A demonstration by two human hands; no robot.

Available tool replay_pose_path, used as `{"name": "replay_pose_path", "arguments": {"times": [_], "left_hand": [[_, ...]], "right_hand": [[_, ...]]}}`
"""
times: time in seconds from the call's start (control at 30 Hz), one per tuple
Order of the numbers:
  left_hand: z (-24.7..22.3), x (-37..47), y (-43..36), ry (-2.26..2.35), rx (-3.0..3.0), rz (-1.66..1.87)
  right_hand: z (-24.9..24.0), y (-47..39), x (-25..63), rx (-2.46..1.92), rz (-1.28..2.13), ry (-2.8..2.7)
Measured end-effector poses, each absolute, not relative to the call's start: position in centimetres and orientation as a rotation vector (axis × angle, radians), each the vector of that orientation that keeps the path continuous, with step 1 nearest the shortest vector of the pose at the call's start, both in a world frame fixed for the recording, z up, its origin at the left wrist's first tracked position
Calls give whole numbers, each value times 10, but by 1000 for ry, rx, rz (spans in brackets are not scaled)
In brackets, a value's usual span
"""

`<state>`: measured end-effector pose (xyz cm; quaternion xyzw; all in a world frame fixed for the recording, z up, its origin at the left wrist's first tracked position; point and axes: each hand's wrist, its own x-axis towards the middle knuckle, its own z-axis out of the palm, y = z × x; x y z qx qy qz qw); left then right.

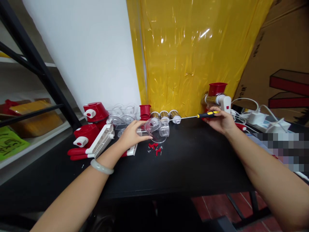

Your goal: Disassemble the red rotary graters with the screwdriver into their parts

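Observation:
My left hand [135, 134] is wrapped round a clear plastic housing [156, 129] over the black table. My right hand [220, 121] grips a long screwdriver [209, 114] by its black and yellow handle. Its thin shaft points left, and the tip is near the housing; whether they touch I cannot tell. Small red parts [158, 151] and several screws [161, 148] lie on the table just in front of the housing. Behind it stand metal grater drums [174, 116] and a red hopper [145, 112].
Red bases [87, 133], white handles with red grips [102, 140] and clear parts [124, 111] crowd the left. An assembled grater [217, 94] stands at back right, beside white cables and adapters [257, 116]. A black shelf frame [45, 74] rises at left; a cardboard box [270, 51] is at right.

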<state>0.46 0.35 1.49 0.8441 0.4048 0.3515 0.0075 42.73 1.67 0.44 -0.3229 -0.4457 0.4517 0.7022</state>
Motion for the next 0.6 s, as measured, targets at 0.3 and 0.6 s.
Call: {"name": "replay_pose_path", "arguments": {"times": [0.3, 0.6], "left_hand": [[13, 4, 5, 1278, 2630, 1098], [14, 4, 4, 1260, 2629, 1088]], "right_hand": [[-2, 26, 427, -1017, 829, -1100], [0, 24, 421, -905, 814, -1066]]}}
